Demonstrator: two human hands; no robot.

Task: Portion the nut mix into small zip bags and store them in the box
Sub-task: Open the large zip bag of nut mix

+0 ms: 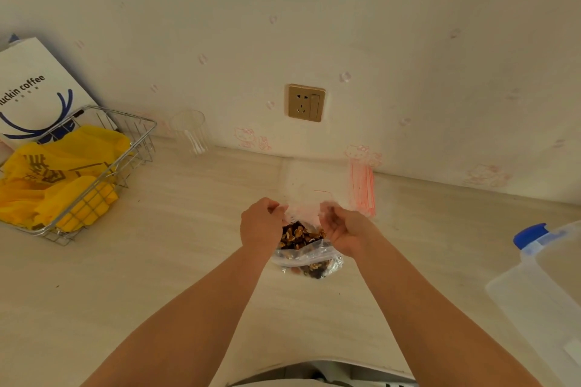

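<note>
Both hands' curled fingers (273,208) apparently pinch the nut bag (306,256) mouth.

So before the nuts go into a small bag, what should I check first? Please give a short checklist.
1. Both hands on the big nut bag: ok, left hand and right hand grip its top.
2. Bag mouth open: cannot tell.
3. Small zip bags near: ok, beside the wall.
4. One small bag in hand: not ok.
5. Box near: ok, at the right.
6. Box lid off: cannot tell.
</note>
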